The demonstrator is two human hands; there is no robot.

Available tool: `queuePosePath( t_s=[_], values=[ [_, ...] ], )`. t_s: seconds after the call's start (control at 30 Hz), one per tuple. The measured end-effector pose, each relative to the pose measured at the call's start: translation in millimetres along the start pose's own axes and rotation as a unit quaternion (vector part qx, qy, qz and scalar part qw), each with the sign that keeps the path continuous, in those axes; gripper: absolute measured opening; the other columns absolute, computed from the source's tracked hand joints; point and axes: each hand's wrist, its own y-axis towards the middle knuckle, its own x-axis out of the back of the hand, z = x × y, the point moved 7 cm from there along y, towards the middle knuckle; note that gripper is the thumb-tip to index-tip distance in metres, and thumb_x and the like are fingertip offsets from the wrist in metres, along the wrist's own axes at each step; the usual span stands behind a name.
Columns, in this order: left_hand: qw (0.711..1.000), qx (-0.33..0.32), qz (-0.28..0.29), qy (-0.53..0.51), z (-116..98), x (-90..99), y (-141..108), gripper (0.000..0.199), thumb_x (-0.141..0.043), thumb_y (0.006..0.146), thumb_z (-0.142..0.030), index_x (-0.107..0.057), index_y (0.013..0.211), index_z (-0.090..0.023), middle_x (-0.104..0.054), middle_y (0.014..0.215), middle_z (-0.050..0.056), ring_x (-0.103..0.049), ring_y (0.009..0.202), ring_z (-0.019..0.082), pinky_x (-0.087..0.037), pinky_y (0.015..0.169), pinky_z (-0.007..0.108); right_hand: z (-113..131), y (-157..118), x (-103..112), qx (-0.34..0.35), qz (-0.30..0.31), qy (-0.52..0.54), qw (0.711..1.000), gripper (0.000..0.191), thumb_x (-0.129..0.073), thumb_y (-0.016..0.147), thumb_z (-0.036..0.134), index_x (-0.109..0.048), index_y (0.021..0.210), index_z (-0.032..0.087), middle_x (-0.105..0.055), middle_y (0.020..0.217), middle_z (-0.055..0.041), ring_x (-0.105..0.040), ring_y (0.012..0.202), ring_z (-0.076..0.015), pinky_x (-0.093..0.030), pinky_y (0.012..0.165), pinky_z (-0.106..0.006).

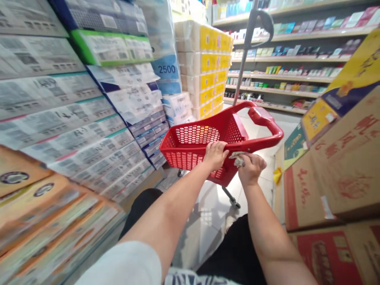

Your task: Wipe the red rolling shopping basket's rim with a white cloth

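Observation:
A red plastic shopping cart with perforated sides stands in front of me, its red handle at the right. My left hand is closed over the near rim of the basket. My right hand grips a crumpled, pale grey-white cloth against the outer side of the cart, just below the rim and near the handle. The cloth is partly covered by the fingers. Nothing is visible inside the part of the basket that shows.
Stacked packaged goods rise along the left. Yellow-and-white packs stand behind the cart. Cardboard boxes line the right side. A grey pole rises beyond the handle, before stocked shelves. Tiled floor shows below.

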Motion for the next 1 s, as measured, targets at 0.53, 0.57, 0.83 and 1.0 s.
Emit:
queuePosePath(
  t_s=[0.53, 0.57, 0.83, 1.0],
  values=[
    [1.000, 0.010, 0.004, -0.004, 8.1, 0.2, 0.0, 0.031, -0.042, 0.094, -0.033, -0.044, 0.122, -0.022, -0.056, 0.125, 0.006, -0.045, 0.121, 0.019, -0.024, 0.109, 0.043, 15.2, -6.0, -9.4, -0.004, 0.048, 0.008, 0.999, 0.026, -0.056, 0.074, 0.011, -0.071, 0.093, 0.021, -0.062, 0.097, -0.0065, -0.048, 0.091, -0.0219, -0.037, 0.087, -0.035],
    [1.000, 0.013, 0.002, -0.003, 8.3, 0.3, -0.4, 0.031, -0.042, 0.094, -0.034, -0.044, 0.122, -0.022, -0.056, 0.125, 0.006, -0.045, 0.121, 0.019, -0.024, 0.109, 0.043, 15.3, -5.3, -10.7, 0.001, 0.053, 0.012, 0.999, 0.026, -0.056, 0.073, 0.011, -0.071, 0.092, 0.021, -0.062, 0.096, -0.0062, -0.048, 0.090, -0.0218, -0.037, 0.086, -0.035],
    [1.000, 0.015, 0.003, -0.007, 9.7, -0.1, 0.8, 0.032, -0.043, 0.094, -0.034, -0.043, 0.123, -0.022, -0.054, 0.127, 0.006, -0.044, 0.122, 0.020, -0.026, 0.109, 0.043, 11.7, -2.6, -8.8, -0.032, 0.003, 0.077, 0.997, 0.035, -0.055, 0.080, 0.016, -0.062, 0.114, 0.018, -0.056, 0.110, -0.0119, -0.052, 0.102, -0.0239, -0.043, 0.090, -0.039],
    [1.000, 0.006, 0.009, -0.008, 9.3, 0.9, 2.5, 0.030, -0.040, 0.095, -0.032, -0.044, 0.122, -0.021, -0.054, 0.128, 0.006, -0.043, 0.124, 0.019, -0.024, 0.111, 0.041, 15.6, -6.1, -19.9, -0.005, 0.062, 0.108, 0.992, 0.032, -0.053, 0.078, 0.013, -0.066, 0.106, 0.021, -0.058, 0.103, -0.0086, -0.053, 0.094, -0.0216, -0.044, 0.087, -0.037]
  ],
)
